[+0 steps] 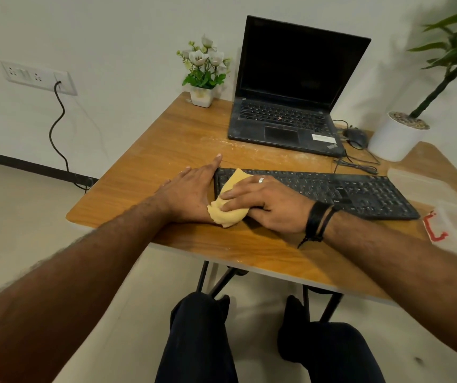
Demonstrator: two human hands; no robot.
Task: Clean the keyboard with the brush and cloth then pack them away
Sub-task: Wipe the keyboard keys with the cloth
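A black keyboard point(332, 190) lies across the wooden table point(166, 139). My right hand point(268, 201) presses a crumpled yellow cloth point(230, 214) onto the keyboard's left end, fingers spread over it. My left hand point(191, 189) lies flat on the table, fingers extended, against the keyboard's left edge. No brush is visible.
An open black laptop point(285, 117) stands behind the keyboard, with a mouse point(356, 136) and cables to its right. A small flower pot point(202, 95) sits at the back left, a white plant pot point(396, 139) at the back right. A clear plastic box point(456, 219) and lid point(420, 183) lie at the right edge.
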